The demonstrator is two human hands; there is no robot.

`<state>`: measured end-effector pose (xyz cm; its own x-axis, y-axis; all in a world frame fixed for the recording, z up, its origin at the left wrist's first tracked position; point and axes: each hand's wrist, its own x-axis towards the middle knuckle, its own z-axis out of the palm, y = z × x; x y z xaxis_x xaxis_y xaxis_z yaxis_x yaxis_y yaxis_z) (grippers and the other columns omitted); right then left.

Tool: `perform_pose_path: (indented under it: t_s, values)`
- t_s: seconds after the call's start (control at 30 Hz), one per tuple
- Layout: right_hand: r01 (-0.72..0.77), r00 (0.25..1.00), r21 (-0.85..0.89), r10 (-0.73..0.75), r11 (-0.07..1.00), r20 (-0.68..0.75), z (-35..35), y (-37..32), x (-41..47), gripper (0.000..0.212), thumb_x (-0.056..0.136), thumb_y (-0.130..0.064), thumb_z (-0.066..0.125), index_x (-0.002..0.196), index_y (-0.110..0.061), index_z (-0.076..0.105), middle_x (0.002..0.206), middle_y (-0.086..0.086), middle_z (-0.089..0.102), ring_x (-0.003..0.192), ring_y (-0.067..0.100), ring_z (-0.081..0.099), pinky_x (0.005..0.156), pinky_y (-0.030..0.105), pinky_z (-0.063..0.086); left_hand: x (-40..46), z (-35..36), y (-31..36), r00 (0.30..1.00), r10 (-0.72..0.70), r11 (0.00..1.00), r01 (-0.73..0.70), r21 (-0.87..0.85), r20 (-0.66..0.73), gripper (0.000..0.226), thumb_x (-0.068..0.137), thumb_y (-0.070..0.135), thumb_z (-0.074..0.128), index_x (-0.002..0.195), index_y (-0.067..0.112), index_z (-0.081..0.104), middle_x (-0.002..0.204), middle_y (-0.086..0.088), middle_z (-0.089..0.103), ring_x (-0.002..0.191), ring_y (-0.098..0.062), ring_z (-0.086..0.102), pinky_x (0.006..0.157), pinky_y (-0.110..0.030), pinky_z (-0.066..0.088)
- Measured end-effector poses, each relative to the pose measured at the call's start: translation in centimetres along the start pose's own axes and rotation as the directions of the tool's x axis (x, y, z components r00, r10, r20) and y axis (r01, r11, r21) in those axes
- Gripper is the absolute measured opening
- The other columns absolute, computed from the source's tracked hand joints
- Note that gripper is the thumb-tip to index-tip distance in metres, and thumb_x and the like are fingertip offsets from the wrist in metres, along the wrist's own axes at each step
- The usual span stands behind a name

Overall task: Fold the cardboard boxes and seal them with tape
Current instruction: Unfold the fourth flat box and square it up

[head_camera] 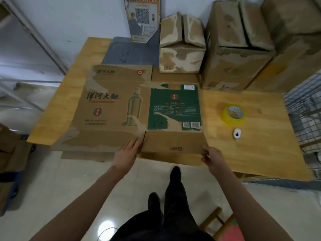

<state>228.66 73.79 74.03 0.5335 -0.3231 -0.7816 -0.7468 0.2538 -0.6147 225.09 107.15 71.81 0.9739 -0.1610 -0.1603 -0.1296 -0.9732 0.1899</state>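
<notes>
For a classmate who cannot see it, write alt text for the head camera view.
A person's left hand and right hand hold the near flaps of a flattened liquor carton on a wooden table. A yellow tape roll lies to its right, assembled cardboard boxes behind.

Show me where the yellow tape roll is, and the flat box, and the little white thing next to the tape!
yellow tape roll [233, 114], head view, on its top rim.
flat box [107, 108], head view, on its big brown panel.
little white thing [237, 133], head view, on its middle.
</notes>
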Motion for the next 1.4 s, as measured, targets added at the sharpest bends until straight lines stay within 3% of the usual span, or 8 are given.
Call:
perform_pose_path:
  t_s: [0.17,0.33,0.57,0.73,0.93,1.07,1.27,1.4]
  values:
    - [0.035,0.998,0.294,-0.048,0.955,0.038,0.2,-4.5,-4.6,0.005,0.095,-0.006,0.06,0.095,-0.001,0.058,0.073,0.01,0.053,0.061,0.015,0.048,0.041,0.018,0.046,1.3,-7.1,-1.6,0.991,0.032,0.99,-0.014,0.139,-0.127,0.036,0.095,0.014,0.061,0.131,0.019,0.062,0.119,-0.005,0.07,0.093,-0.03,0.071,0.065,-0.038,0.056]
    - [0.189,0.969,0.468,-0.24,0.863,0.052,2.2,-9.7,-9.7,0.026,0.099,-0.031,0.054,0.086,-0.009,0.053,0.073,0.006,0.052,0.063,0.018,0.052,0.058,0.029,0.055,3.2,-16.5,-2.0,0.963,0.113,0.976,-0.061,0.208,-0.245,0.03,0.101,0.028,0.056,0.13,0.028,0.063,0.106,-0.002,0.076,0.084,-0.025,0.073,0.067,-0.036,0.056]
    - [0.304,0.887,0.437,-0.419,0.847,0.196,4.6,-13.3,-14.9,0.055,0.093,-0.061,0.059,0.136,-0.033,0.039,0.122,0.016,0.06,0.099,0.035,0.072,0.086,0.054,0.06,7.2,-25.4,-2.0,0.968,0.091,0.967,-0.029,0.252,-0.235,0.026,0.098,0.029,0.059,0.122,0.021,0.068,0.108,-0.009,0.072,0.096,-0.03,0.066,0.077,-0.04,0.053]
    - [0.207,0.896,0.437,-0.349,0.875,0.275,6.1,-13.0,-14.7,0.085,0.085,-0.061,0.068,0.152,-0.028,0.029,0.136,0.02,0.051,0.103,0.04,0.069,0.076,0.048,0.063,7.6,-26.3,-2.0,0.972,0.112,0.954,-0.048,0.295,-0.206,0.023,0.099,0.031,0.058,0.119,0.023,0.067,0.104,-0.004,0.07,0.095,-0.024,0.064,0.072,-0.032,0.045]
    - [0.177,0.914,0.558,-0.345,0.811,0.212,6.9,-15.5,-14.2,0.083,0.086,-0.024,0.072,0.154,-0.025,0.025,0.138,0.01,0.041,0.107,0.041,0.057,0.068,0.049,0.063,7.0,-26.5,-2.3,0.966,0.132,0.935,-0.047,0.353,-0.222,0.025,0.1,0.033,0.056,0.122,0.025,0.064,0.103,-0.004,0.07,0.094,-0.023,0.065,0.076,-0.034,0.051]
    - [0.207,0.934,0.606,-0.34,0.768,0.111,7.2,-14.4,-13.4,0.068,0.081,-0.004,0.061,0.144,-0.012,0.037,0.137,0.024,0.048,0.104,0.043,0.062,0.061,0.043,0.062,5.7,-25.1,-2.1,0.968,0.146,0.91,-0.052,0.411,-0.202,0.021,0.102,0.028,0.053,0.119,0.02,0.062,0.101,-0.004,0.07,0.091,-0.022,0.065,0.073,-0.032,0.049]
    - [0.27,0.944,0.619,-0.33,0.738,-0.018,6.7,-11.8,-14.5,0.043,0.088,0.0,0.051,0.125,-0.019,0.04,0.123,0.018,0.05,0.09,0.036,0.063,0.07,0.051,0.063,2.7,-23.0,-1.7,0.964,0.162,0.904,-0.06,0.424,-0.21,0.033,0.103,0.026,0.052,0.135,0.024,0.055,0.098,-0.006,0.075,0.09,-0.027,0.069,0.064,-0.032,0.041]
    - [0.333,0.925,0.625,-0.372,0.706,-0.074,5.0,-12.9,-15.5,0.041,0.089,-0.024,0.056,0.127,-0.014,0.044,0.12,0.017,0.057,0.067,0.028,0.067,0.06,0.039,0.063,2.3,-25.4,0.4,0.938,0.248,0.901,-0.131,0.414,-0.243,0.028,0.103,0.031,0.051,0.129,0.023,0.058,0.106,-0.005,0.072,0.095,-0.026,0.067,0.075,-0.035,0.05]
